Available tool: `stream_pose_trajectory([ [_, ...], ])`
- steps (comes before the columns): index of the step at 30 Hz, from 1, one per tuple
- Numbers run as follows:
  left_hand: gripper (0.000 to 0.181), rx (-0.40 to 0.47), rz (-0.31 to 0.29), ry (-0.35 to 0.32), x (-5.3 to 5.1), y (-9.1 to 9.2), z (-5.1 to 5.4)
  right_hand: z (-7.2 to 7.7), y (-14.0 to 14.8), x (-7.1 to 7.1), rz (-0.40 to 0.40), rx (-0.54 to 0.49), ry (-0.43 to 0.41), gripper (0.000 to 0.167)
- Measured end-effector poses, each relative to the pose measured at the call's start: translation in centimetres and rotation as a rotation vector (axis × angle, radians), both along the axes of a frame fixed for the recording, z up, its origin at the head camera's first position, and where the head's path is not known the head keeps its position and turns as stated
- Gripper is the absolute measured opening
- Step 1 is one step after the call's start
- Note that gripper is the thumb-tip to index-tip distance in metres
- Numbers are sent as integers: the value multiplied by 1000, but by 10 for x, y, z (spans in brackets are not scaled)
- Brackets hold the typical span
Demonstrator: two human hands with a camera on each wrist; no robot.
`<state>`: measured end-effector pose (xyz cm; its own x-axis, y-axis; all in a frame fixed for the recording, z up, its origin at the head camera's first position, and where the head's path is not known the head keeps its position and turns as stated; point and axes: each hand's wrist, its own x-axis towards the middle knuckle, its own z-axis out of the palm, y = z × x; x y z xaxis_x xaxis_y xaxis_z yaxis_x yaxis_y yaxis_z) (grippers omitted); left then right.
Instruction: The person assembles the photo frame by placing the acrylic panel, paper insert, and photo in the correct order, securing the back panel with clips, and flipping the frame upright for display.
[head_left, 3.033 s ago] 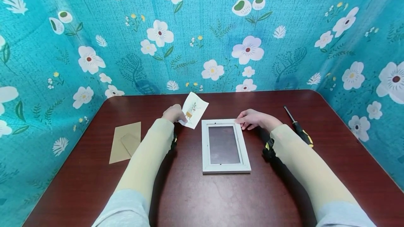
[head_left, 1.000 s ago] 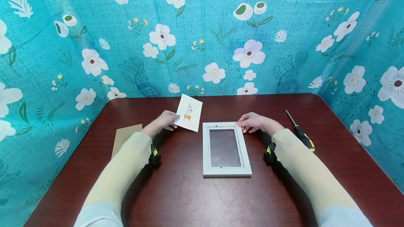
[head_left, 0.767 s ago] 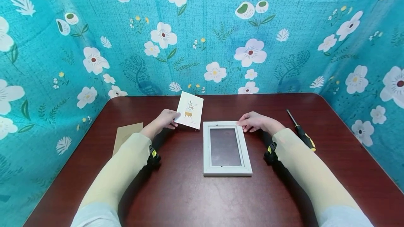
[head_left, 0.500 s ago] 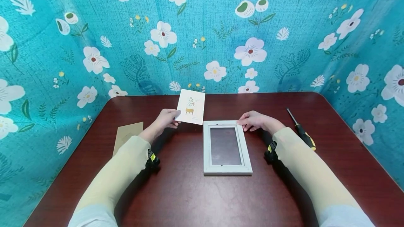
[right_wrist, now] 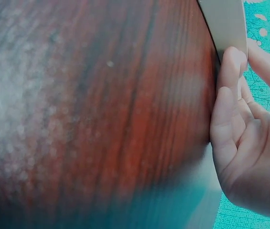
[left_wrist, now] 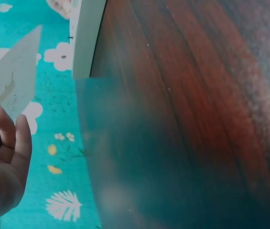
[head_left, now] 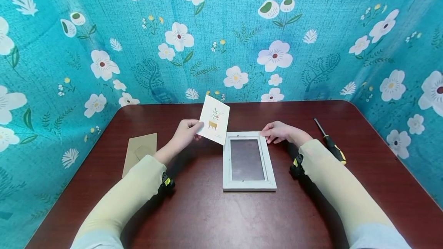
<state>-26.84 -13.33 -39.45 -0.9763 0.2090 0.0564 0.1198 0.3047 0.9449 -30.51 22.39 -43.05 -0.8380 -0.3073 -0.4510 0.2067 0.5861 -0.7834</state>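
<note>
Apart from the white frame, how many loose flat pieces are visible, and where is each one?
2: the printed card, held in the left grip; and the brown board, lying on the table at the left, partly behind the left sleeve. The sleeve could hide others.

A printed card [head_left: 215, 120] tilts beside the white frame [head_left: 249, 185].

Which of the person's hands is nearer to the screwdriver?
The right. The right hand is to the screwdriver's left, holding the far right corner of the frame; the left hand is farther left, past the frame's other side, pinching the card.
</note>
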Motion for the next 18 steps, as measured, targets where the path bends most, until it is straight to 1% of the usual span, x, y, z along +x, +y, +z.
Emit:
stream_pose_trajectory([
  [2, 26, -17, -18, 31, 4, 3, 3, 0, 0, 0, -7, 3, 3, 37],
  [3, 26, -28, -32, 39, 8, 5, 9, 0, 0, 1, -11, 3, 3, 38],
  [6, 26, -61, -60, 84, 15, 10, 14, -1, 0, 1, -13, 6, 5, 39],
  [9, 29, -107, -100, 130, 20, 16, 17, -2, 0, 0, -19, 5, 3, 38],
  [10, 30, -119, -113, 151, 20, 17, 14, -2, 0, 0, -19, 5, 4, 38],
  [18, 39, -219, -274, 259, 38, 33, 23, -3, 0, -1, -21, -1, 6, 38],
])
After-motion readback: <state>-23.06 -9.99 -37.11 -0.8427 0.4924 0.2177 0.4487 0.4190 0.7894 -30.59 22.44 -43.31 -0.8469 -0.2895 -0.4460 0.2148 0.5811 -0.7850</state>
